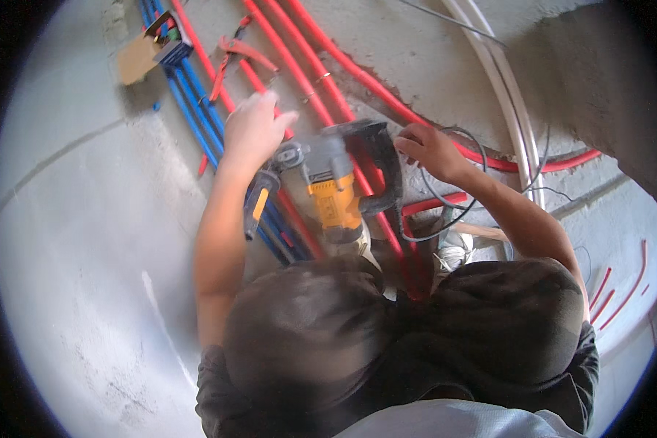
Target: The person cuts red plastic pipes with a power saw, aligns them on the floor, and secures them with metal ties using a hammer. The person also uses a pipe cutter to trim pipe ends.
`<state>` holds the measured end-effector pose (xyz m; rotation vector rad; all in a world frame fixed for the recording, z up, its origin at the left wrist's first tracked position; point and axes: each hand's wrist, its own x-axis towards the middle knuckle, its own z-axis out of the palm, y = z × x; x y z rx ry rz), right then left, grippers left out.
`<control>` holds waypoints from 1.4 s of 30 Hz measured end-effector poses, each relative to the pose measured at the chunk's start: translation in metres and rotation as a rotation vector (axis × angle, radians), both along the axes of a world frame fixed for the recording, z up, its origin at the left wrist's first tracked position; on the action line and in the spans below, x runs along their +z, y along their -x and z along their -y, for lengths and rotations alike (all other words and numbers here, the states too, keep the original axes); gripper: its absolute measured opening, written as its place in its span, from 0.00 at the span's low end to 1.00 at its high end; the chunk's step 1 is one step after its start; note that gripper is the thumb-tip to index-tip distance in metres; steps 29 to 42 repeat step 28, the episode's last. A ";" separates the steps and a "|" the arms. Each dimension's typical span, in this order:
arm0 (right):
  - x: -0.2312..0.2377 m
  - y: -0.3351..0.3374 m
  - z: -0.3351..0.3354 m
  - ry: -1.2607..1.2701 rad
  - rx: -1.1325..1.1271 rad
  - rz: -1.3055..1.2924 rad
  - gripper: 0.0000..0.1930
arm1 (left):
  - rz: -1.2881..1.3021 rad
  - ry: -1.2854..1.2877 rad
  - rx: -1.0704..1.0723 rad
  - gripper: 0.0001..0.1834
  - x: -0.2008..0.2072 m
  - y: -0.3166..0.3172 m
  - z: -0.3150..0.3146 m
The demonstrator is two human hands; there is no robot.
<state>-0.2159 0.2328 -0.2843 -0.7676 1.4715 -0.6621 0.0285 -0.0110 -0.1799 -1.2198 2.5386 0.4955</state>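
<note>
- Down low on concrete floor (80,241): yellow-and-black power drill (336,193) between both hands, lying across bundled conduits, body blurred.
- Left hand (254,131) on grey front end of drill, fingers curled over it; grip looks closed, exact hold unclear through blur.
- Right hand (431,150) at black rear handle (376,157), fingers bent around its top edge, gripping.
- Black power cord (434,212) looping just beside right wrist.
- Red conduits (321,80) and blue conduits (193,102) running side by side under drill.
- Red-handled pliers (233,58) lying on conduits, beyond left hand.
- White conduits (507,95) well apart, to right.
- Dark trousered knees (416,328) filling lower frame.
</note>
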 end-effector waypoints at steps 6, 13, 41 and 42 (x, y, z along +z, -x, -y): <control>-0.008 -0.033 0.010 -0.062 0.101 0.065 0.28 | 0.336 -0.314 0.160 0.34 0.024 -0.067 -0.029; -0.017 -0.042 0.000 0.016 0.038 0.000 0.30 | 0.303 -0.347 0.085 0.38 -0.013 -0.060 -0.022; -0.009 -0.043 0.007 0.028 0.106 0.027 0.33 | 0.239 -0.328 0.211 0.17 -0.029 -0.043 -0.015; -0.009 -0.043 0.007 0.028 0.106 0.027 0.33 | 0.239 -0.328 0.211 0.17 -0.029 -0.043 -0.015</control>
